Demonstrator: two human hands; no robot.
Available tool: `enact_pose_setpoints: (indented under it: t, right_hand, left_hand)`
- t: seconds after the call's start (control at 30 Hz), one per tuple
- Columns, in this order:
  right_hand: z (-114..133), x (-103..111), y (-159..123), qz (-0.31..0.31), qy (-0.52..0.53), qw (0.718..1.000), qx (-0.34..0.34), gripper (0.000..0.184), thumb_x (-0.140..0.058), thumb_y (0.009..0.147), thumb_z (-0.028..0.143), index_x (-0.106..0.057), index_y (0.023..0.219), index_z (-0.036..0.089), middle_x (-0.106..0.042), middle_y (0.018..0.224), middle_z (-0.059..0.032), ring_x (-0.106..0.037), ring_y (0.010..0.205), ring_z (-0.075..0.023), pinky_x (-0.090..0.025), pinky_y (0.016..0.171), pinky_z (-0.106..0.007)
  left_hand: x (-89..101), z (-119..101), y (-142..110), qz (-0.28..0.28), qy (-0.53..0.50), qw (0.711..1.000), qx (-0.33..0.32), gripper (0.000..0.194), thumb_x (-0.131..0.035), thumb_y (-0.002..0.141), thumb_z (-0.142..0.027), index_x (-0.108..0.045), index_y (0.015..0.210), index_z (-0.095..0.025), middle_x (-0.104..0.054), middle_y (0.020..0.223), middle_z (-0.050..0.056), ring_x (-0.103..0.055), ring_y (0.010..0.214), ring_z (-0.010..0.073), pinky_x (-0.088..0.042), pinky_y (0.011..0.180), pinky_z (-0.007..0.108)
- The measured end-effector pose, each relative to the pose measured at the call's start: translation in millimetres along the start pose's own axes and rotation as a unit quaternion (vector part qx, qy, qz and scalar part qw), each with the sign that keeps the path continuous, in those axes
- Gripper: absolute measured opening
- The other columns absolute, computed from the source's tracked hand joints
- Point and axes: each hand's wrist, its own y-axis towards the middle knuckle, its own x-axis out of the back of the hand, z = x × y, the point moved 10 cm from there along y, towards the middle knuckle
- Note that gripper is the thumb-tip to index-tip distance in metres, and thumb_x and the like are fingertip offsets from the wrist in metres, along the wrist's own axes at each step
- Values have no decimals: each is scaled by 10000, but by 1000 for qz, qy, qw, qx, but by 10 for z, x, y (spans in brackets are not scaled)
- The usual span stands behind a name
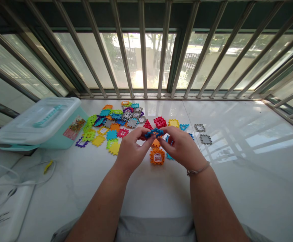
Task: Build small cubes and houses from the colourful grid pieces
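Head camera, and all the action is dead centre: your left hand (pixel 132 151) and right hand (pixel 180 148) are raised over the counter (pixel 237 174), curled nearly closed, with their fingertips pinching opposite ends of a blue piece (pixel 154 133). That notched plastic square is the thing in play, held between your hands at about the middle of the view. Your fingers hide much of it, so you can't make out every notch from here.

Right now, you're working that piece by hand. Any next move calls for a clear look at its notched edges, so your fingertips need to stay off the part being matched.

Just below your hands sits an orange house piece (pixel 157 156) with a little white window, and a small orange piece (pixel 156 143) shows just above it. A red piece (pixel 160 122) lies just beyond your fingers, and a yellow piece (pixel 173 123) lies beside it. Off to the right are two gray pieces (pixel 202 133). To the left spreads a colourful pile of pieces (pixel 111 124), next to a teal storage box (pixel 38 124) with a clear lid. Window bars (pixel 142 50) run across the far edge of the counter.
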Motion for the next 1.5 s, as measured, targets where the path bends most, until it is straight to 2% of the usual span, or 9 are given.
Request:
enact_pose_setpoints:
  t: [0.13, 0.27, 0.6, 0.83, 0.97, 1.17, 1.27, 1.4, 1.5]
  right_hand:
    - [20, -4, -6, -5, 9, 1000, 8, 294, -719, 1033, 304, -711, 1324, 266, -821, 1227, -38, -710, 754, -159, -560, 775, -316]
    - [24, -42, -14, 8, 15, 1000, 12, 399, -769, 1016, 334, -689, 1402, 272, -815, 1308, -54, -743, 806, -174, -599, 836, -338]
    - [41, -71, -4, 13, 31, 999, 20, 637, -893, 958, 402, -619, 1521, 282, -805, 1335, -85, -800, 930, -231, -632, 898, -388]
    - [22, -96, 4, 19, 38, 999, 1, 585, -887, 939, 403, -632, 1447, 263, -805, 1327, -87, -797, 905, -233, -620, 844, -386]
    - [-9, -86, -1, 16, 36, 999, -12, 579, -866, 949, 424, -617, 1450, 275, -799, 1324, -86, -801, 934, -239, -613, 824, -370]
    - [140, -31, 1, -7, 37, 998, 44, 572, -849, 964, 376, -609, 1470, 255, -683, 1467, -134, -781, 1032, -251, -637, 864, -384]
    - [222, -7, 8, -17, 42, 997, 57, 503, -806, 970, 333, -633, 1436, 256, -668, 1452, -125, -760, 1002, -238, -639, 844, -380]
    - [121, 108, -3, -35, -5, 999, 17, 452, -783, 950, 320, -651, 1374, 241, -692, 1351, -109, -723, 850, -206, -624, 832, -385]
    - [-179, 370, -83, -77, -112, 988, -80, 478, -818, 932, 368, -659, 1355, 215, -688, 1353, -135, -744, 913, -258, -613, 832, -409]
  left_hand:
    - [-132, 263, -13, 33, -100, 989, 107, 388, -764, 1004, -594, -768, 1114, -222, -778, 859, 15, -713, 730, 165, -567, 679, 270]
    - [-184, 351, -7, 46, -156, 976, 144, 436, -747, 999, -634, -756, 1086, -207, -748, 815, 8, -668, 670, 151, -544, 634, 264]
    - [-234, 321, -19, 81, -150, 973, 155, 400, -731, 1023, -581, -801, 1134, -204, -764, 824, 15, -652, 682, 156, -518, 651, 271]
    - [-288, 301, -37, 93, -184, 965, 160, 399, -774, 1004, -551, -793, 1192, -200, -754, 888, 20, -638, 715, 145, -514, 656, 264]
    - [-291, 334, -45, 80, -205, 961, 170, 432, -803, 975, -560, -771, 1192, -188, -720, 857, 8, -637, 706, 140, -521, 646, 252]
    - [-279, 295, -27, 82, -200, 964, 157, 409, -809, 974, -534, -774, 1174, -179, -709, 841, 4, -629, 699, 135, -516, 638, 248]
    - [-301, 273, -30, 92, -208, 962, 150, 415, -808, 981, -532, -774, 1199, -181, -722, 871, 11, -635, 713, 135, -518, 647, 249]
    - [-266, 286, -43, 81, -202, 964, 153, 502, -806, 983, -575, -761, 1285, -177, -703, 862, 6, -641, 728, 139, -537, 675, 257]
    - [-197, 289, -32, 62, -184, 970, 150, 536, -762, 1006, -624, -764, 1314, -186, -696, 855, 9, -651, 752, 149, -543, 689, 264]
